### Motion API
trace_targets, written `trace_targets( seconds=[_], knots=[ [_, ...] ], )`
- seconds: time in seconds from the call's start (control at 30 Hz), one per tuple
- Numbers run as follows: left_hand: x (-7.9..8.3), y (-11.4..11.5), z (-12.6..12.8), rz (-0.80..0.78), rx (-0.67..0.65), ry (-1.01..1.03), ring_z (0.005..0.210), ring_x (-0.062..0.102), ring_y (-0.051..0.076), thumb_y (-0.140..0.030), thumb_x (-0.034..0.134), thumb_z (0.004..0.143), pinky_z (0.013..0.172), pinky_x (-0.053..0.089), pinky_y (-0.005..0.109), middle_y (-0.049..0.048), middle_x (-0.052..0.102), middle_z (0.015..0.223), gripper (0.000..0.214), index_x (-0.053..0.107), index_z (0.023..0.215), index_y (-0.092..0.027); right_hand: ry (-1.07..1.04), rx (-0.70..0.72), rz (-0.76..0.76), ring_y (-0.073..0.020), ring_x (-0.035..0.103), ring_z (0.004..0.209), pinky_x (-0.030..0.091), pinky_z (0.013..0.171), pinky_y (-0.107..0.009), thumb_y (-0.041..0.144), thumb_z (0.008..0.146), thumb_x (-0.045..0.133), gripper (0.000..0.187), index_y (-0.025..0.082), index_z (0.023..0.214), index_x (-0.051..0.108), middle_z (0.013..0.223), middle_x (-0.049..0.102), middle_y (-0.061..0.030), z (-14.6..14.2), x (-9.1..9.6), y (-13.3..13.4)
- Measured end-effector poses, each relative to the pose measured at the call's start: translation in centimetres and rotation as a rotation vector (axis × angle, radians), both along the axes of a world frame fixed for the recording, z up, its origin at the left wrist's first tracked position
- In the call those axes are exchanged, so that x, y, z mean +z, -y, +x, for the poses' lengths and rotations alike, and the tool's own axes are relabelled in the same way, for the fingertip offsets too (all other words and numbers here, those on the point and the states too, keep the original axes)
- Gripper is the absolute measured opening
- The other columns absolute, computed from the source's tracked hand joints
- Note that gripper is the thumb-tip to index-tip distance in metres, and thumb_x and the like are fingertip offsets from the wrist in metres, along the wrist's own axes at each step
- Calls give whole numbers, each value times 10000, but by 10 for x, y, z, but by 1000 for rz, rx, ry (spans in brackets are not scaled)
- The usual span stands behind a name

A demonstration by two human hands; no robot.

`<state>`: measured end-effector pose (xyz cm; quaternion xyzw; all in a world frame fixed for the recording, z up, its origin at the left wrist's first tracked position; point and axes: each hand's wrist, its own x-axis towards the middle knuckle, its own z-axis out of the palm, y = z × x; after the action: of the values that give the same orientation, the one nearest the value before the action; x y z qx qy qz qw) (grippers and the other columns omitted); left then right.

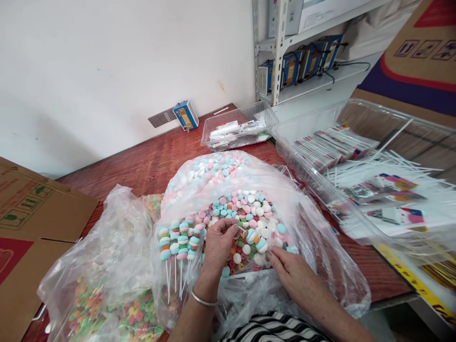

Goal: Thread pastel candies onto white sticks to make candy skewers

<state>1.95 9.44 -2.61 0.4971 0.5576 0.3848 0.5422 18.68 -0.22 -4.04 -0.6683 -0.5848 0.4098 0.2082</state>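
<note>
My left hand (221, 240) pinches the upper end of a candy skewer (254, 239) strung with blue, white and green sweets. At the lower end of that skewer is my right hand (290, 268), thumb and forefinger closed together; whatever lies between them is hidden. Both hands are over an opened clear plastic bag (306, 228) holding loose pink, blue and white button-shaped candies (249, 204) and small coloured gummy rings (235, 259). Several finished-looking candy skewers (180, 242) lie on the bag's left side, their white sticks pointing toward me.
Another plastic bag (107, 256) of gummy rings lies left, beside a cardboard box (39, 204). A clear tub (313, 178) of white sticks and printed packets stands right. Behind are a smaller clear tray (206, 137), a blue device (185, 115) by the wall and a metal shelf (280, 52).
</note>
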Motion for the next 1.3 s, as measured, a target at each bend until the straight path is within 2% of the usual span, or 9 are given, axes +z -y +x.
trace_targets(
  seconds=[0.3, 0.47, 0.57, 0.63, 0.73, 0.87, 1.07, 1.23, 1.3],
  knots=[
    [-6, 3, 0, -73, 71, 169, 637, 639, 135, -336, 766, 680, 665, 531, 265, 19, 689, 683, 246, 694, 809, -138, -36, 5, 29, -236, 632, 771, 407, 680, -311, 335, 920, 280, 335, 215, 803, 569, 802, 682, -70, 0, -2, 2],
    [-6, 10, 1, 151, -21, -141, 721, 635, 164, -285, 693, 765, 688, 501, 274, 36, 708, 761, 128, 701, 817, -168, 1, 3, 45, -231, 632, 754, 402, 669, -308, 329, 932, 278, 334, 220, 798, 564, 794, 682, -64, -2, -1, 3],
    [-8, 13, 4, 281, -70, -161, 754, 618, 163, -281, 683, 790, 713, 480, 274, 34, 694, 802, 103, 690, 827, -184, 65, -32, 91, -216, 619, 699, 392, 640, -297, 292, 933, 280, 311, 225, 761, 530, 736, 656, -47, -6, -1, 4],
    [-7, 13, 9, 243, -46, -9, 742, 598, 147, -314, 682, 806, 713, 470, 262, 16, 660, 787, 135, 661, 855, -190, 101, -58, 157, -203, 602, 660, 387, 617, -288, 264, 930, 289, 292, 227, 732, 501, 703, 629, -36, -9, -2, 6],
    [-2, 15, 19, 31, 16, 384, 699, 568, 124, -400, 642, 846, 689, 466, 250, -12, 598, 752, 221, 617, 940, -201, 90, -41, 292, -202, 615, 713, 423, 642, -282, 244, 931, 309, 271, 218, 759, 517, 764, 637, -52, -14, -2, 9],
    [5, 25, 38, -158, 19, 728, 699, 580, 132, -476, 597, 864, 675, 470, 259, 31, 612, 789, 335, 643, 944, -153, 8, -11, 319, -212, 664, 803, 485, 695, -285, 258, 957, 308, 296, 195, 936, 597, 878, 690, -79, -17, -4, 11],
    [2, 43, 60, -259, 108, 859, 547, 545, 93, -485, 615, 847, 628, 451, 244, -6, 570, 663, 366, 564, 712, -149, 14, -26, 279, -230, 710, 769, 549, 669, -294, 343, 993, 279, 390, 186, 1013, 635, 835, 738, -93, -14, -15, 20],
    [-1, 49, 65, -276, 114, 876, 489, 519, 90, -492, 620, 836, 602, 444, 253, -14, 554, 591, 387, 538, 672, -151, 21, -24, 330, -240, 646, 1148, 548, 894, -308, 374, 983, 336, 425, 189, 1270, 589, 1280, 663, -126, -12, -25, 23],
    [-2, 52, 67, -262, 108, 864, 502, 536, 107, -525, 603, 836, 600, 445, 260, -8, 553, 573, 418, 534, 657, -154, -1, -31, 292, -235, 618, 1192, 532, 933, -319, 381, 988, 328, 452, 200, 1341, 545, 1321, 637, -119, -14, -24, 21]
  ],
)
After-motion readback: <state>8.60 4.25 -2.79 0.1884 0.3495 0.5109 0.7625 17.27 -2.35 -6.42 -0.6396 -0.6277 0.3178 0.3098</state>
